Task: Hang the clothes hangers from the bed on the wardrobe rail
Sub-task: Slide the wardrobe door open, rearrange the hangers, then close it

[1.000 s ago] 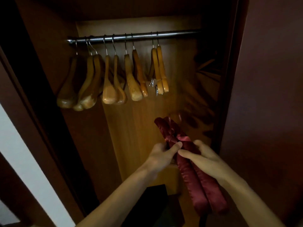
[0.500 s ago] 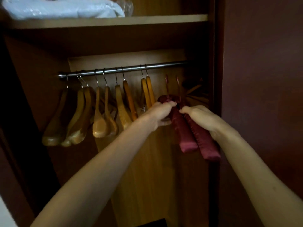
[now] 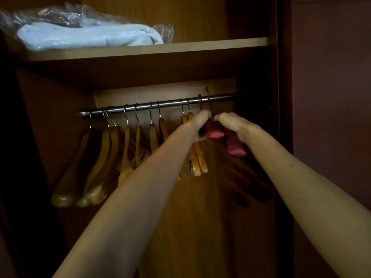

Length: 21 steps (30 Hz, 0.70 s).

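Observation:
Two padded dark-red hangers point(image 3: 214, 131) are up at the right part of the metal wardrobe rail point(image 3: 140, 107). One red hook sits over the rail, the other rises just above it. My left hand point(image 3: 197, 125) grips the left red hanger near its neck. My right hand point(image 3: 230, 122) holds the right red hanger point(image 3: 234, 146), whose arm points down. Several wooden hangers point(image 3: 124, 157) hang on the rail to the left.
A shelf point(image 3: 180, 48) above the rail carries a plastic-wrapped pale bundle point(image 3: 88, 35). The wardrobe's dark side wall point(image 3: 283, 97) stands close on the right, and a door panel point(image 3: 331, 97) beyond it. The rail's right end past the red hooks is bare.
Both hands have lifted the red hangers from waist height up to the rail. The hooks now reach the rail, right of the wooden hangers.

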Available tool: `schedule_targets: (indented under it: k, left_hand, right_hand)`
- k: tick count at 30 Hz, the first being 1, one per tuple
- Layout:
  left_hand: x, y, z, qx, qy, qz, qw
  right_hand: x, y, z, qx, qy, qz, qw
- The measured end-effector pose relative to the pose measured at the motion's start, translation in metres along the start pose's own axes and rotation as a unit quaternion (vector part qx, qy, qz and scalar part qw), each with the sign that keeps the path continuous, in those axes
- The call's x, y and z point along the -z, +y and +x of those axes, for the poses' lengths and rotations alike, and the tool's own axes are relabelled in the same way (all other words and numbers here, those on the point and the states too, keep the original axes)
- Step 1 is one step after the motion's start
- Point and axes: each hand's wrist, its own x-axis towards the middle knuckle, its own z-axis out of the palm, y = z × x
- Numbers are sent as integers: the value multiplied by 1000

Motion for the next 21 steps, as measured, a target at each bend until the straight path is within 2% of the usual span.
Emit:
schedule_targets:
  k: [4,10,15,21]
  left_hand:
    - [2,8,23,-33,49,1,998]
    - [5,11,58,-61,122,87,987]
    - [5,13,76,-105,158,159,969]
    - [2,5,89,-88,150,209,962]
  right_hand:
    - [-4,-10,26,-2,-4,2,1000]
    - [-5,-15,62,-8,-5,-12,1000]
    - [-6,-20,79,-6,-13,-84,996]
    - [-10,-13,90,-8,-32,-176,984]
